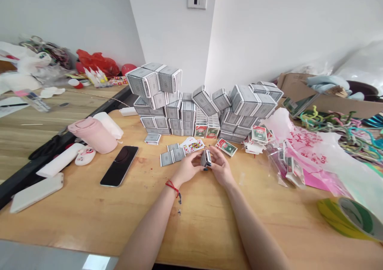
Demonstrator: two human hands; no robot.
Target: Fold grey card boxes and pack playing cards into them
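Both hands meet over the wooden table (209,222) at its middle. My left hand (188,169), with a red string on the wrist, and my right hand (220,167) are closed together on a small deck of cards (206,158) held upright between the fingers. Just beyond them lie a fan of grey-backed cards (172,156), several face-up cards (193,144) and a red and green card box (226,147). A tall pile of grey card packs (191,106) stands behind.
A black phone (119,166), a pink pouch (93,135) and white items lie at the left. Pink and clear plastic bags (302,150) with card boxes sit at the right, a roll of tape (350,218) near the right edge, pipe cleaners (338,126) beyond.
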